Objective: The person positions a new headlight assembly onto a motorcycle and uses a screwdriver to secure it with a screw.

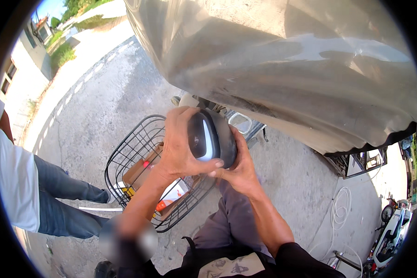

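Note:
Between my two hands is a rounded black lamp-like unit with a glossy dark front and a curved white strip. My left hand wraps its left side, with the thumb along the lower front. From the right and below, my right hand grips the matte black back of the casing. Both thumbs nearly meet at its lower edge. Whether the unit is fixed to anything behind it is hidden. Beneath my left forearm is a black wire basket, holding a brown cardboard box and a white and orange package.
A large grey-beige sheet hangs over the far right side, close beyond my hands. On the left stands another person in jeans. A coiled white hose lies on the concrete at right, with a parked motorbike beyond it.

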Demonstrator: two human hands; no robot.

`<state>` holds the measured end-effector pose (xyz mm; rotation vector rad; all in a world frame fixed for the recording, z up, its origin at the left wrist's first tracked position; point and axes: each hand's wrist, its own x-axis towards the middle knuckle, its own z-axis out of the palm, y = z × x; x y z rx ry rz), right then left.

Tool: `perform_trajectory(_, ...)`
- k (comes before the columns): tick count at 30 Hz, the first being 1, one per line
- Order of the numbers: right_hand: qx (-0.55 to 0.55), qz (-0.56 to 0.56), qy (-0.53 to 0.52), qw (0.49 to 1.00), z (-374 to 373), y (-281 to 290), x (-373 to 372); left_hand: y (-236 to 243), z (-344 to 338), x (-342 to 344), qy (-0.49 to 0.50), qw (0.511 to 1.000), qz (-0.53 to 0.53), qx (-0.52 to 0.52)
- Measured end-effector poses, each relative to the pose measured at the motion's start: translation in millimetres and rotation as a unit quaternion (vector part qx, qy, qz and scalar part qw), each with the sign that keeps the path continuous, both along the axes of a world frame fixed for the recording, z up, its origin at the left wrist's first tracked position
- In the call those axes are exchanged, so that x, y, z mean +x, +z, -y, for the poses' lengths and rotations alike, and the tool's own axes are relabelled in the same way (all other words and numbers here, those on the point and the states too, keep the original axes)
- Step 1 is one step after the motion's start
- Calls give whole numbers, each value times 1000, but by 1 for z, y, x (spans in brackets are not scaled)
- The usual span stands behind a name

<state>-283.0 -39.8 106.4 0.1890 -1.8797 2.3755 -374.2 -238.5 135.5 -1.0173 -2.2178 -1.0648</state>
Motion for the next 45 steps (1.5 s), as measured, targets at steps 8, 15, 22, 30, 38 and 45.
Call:
perform_trajectory(8,40,10,27,999,-21,4,-12,-20,-9,4,16,997,13,73)
perform_trajectory(15,18,17,35,999,-33,-3,-19,-16,-17,8,33,997,-4,66)
perform_trajectory(22,9,40,46,998,-25,11,-16,-17,-8,8,-8,995,18,103)
perform_trajectory(30,22,14,50,998,-25,6,-13,-17,-9,8,2,997,13,77)
perform_trajectory(38,28,0,39,999,-31,-1,-16,-15,-15,11,30,997,4,75)
perform_trajectory(45,52,-3,5,999,-31,-2,-20,2,13,10,-53,996,73,8)
